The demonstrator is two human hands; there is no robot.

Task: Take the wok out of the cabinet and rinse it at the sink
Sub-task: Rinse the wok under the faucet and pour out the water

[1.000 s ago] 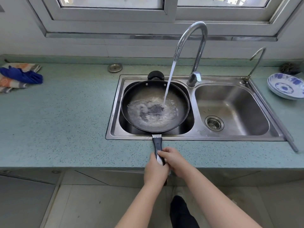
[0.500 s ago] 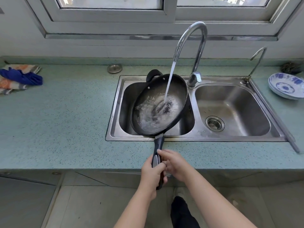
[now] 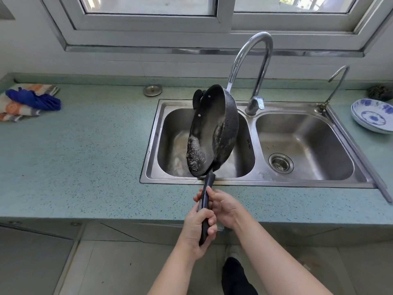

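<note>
here both hands' fingers (image 3: 209, 221) wrap the tilted wok (image 3: 212, 133) handle.

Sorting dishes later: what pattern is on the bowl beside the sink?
The bowl is white with blue motifs; head view.

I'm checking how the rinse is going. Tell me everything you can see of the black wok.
The black round metal wok is tipped steeply on edge over the left basin of the steel sink, its hollow facing left. Frothy water gathers at its low rim. A small black loop grip sits at the far rim, by two rivets. Its long dark handle points toward the person, gripped by the left hand and the right hand.
</note>
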